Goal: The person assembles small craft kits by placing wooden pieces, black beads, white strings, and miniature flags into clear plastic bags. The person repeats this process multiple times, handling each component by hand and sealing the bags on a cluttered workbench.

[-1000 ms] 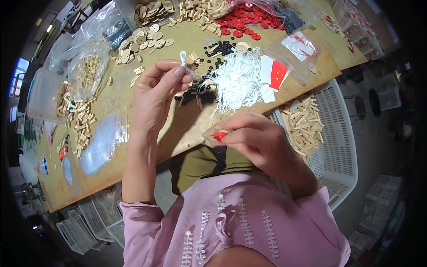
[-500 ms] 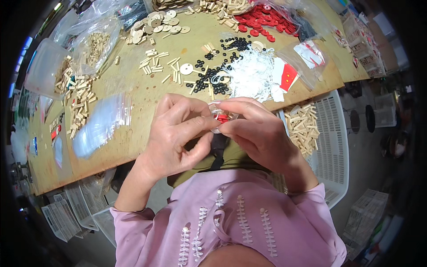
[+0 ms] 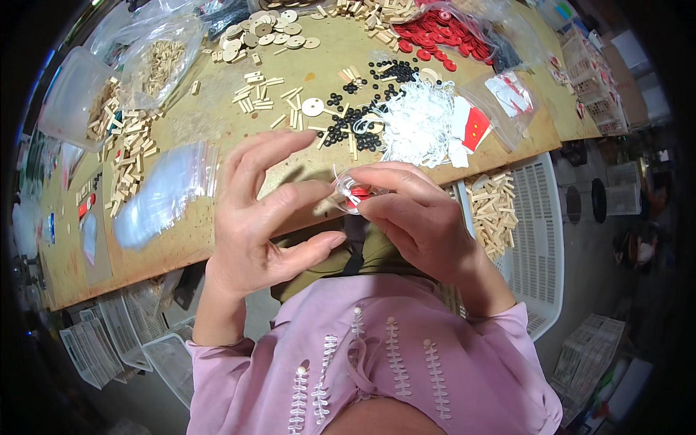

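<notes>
My right hand (image 3: 428, 221) pinches a small clear plastic bag (image 3: 342, 204) between thumb and fingers, in front of my body at the table's near edge. Through the clear film show a red piece (image 3: 357, 194) and some white string; the rest of the contents is hidden by my fingers. Open and spread, my left hand (image 3: 250, 210) is just left of the bag. Its index fingertip lies at the bag's left edge; whether it touches, I cannot tell. Its thumb stands apart, below the bag.
On the table lie black beads (image 3: 355, 123), white strings (image 3: 417, 123), wooden sticks (image 3: 257, 94), wooden discs (image 3: 312, 107), red discs (image 3: 442, 36) and flat clear bags (image 3: 167, 199). A white basket (image 3: 540, 239) with wooden pieces (image 3: 491, 214) stands at the right.
My left hand has loosened its pinch on the bag and spread its fingers, moving slightly left. The right hand still holds the bag in nearly the same place.
</notes>
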The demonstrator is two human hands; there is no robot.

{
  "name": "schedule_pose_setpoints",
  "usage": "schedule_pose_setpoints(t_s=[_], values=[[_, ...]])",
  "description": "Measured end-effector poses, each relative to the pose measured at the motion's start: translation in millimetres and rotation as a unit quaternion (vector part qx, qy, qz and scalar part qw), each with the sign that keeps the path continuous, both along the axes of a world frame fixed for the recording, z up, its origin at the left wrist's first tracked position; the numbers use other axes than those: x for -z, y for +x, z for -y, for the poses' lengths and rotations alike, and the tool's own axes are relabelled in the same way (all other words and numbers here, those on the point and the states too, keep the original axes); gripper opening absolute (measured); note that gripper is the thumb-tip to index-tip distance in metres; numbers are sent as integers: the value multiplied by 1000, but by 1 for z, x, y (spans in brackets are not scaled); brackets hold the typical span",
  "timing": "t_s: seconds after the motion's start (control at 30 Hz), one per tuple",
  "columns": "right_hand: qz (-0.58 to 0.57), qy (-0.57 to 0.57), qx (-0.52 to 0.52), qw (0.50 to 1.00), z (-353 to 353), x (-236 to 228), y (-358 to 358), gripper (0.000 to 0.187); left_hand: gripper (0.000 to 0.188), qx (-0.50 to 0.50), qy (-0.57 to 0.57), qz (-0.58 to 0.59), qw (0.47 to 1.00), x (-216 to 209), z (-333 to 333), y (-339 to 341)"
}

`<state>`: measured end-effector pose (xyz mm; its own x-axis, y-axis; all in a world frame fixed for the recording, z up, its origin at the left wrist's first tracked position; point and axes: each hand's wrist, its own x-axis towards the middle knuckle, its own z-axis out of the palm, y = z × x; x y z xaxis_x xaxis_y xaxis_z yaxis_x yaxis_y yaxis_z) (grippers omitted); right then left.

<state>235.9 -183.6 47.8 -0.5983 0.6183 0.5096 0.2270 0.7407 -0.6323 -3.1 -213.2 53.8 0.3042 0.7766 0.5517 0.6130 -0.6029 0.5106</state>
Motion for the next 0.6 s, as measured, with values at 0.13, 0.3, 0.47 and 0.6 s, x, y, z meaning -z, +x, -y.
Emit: schedule_pose_setpoints(t_s=[0.13,0.3,0.47,0.6], values=[[3,17,-14,1000,-1,6,-5,15,42,-46,39,-163,985,4,4,11],[10,16,-35,999,4,11,-12,16,37,3,-2,-172,985,20,-7,14],[-12,-24,-12,1000,-2,2,-4,16,34,20,-18,-25,999,10,-4,7],[1,-3,-27,1000,-4,7,-7,18,33,-7,9,-141,990,18,-5,16]])
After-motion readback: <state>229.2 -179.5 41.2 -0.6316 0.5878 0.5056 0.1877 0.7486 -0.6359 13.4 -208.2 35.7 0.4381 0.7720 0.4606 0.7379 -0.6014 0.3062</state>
